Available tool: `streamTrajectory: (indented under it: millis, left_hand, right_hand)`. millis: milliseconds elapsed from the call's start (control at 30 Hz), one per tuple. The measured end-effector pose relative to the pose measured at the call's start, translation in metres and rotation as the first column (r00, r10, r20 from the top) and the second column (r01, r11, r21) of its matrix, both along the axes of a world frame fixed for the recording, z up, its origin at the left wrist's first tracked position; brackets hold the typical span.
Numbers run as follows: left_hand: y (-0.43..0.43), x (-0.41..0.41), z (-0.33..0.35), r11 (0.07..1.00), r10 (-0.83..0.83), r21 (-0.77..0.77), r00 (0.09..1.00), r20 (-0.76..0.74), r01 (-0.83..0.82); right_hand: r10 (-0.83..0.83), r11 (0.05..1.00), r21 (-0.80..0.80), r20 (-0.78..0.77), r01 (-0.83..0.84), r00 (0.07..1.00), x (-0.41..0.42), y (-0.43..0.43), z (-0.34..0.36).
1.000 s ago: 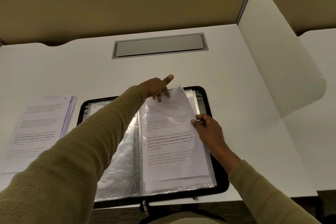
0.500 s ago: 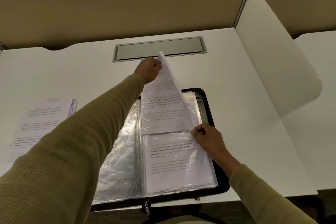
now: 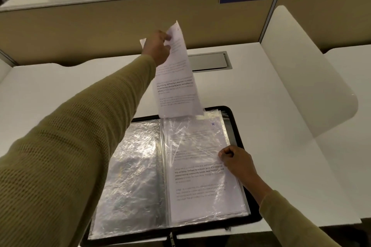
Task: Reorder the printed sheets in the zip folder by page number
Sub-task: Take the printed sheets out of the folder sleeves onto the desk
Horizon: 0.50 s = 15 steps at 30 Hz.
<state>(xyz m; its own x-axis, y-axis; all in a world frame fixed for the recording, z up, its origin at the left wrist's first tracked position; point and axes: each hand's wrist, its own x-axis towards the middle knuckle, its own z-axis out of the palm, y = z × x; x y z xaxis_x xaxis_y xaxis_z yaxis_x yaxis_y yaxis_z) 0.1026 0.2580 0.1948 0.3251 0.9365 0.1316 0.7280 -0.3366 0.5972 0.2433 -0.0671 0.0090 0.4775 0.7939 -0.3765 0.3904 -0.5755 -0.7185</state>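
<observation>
My left hand pinches the top edge of the light, floppy sheet hanging over the zip folder on the counter, my right hand pinching the edge of a slippery sleeve.

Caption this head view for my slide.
Left hand holds up a printed sheet; right hand pinches a sleeve in the zip folder.

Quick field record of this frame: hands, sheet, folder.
left hand: grips top of printed sheet, held up above zip folder
right hand: pinches right edge of top sleeve
printed sheet: hangs, lower edge at sleeve mouth; cannot tell if free
zip folder: open flat on desk
second sheet: inside sleeve, right page
</observation>
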Motion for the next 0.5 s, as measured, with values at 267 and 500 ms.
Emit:
streamTrajectory:
  millis: [267,500]
  left_hand:
    - [-0.002,-0.013,0.036,0.954,0.067,0.288,0.995,0.071,-0.085]
    - [-0.002,-0.069,0.071,0.973,-0.004,0.229,0.998,-0.058,0.017]
  right_hand:
    - [-0.026,1.000,-0.009,-0.016,0.026,1.000,-0.005,0.001,0.006]
    - [0.009,1.000,0.016,-0.214,-0.005,0.977,-0.023,0.007,0.026]
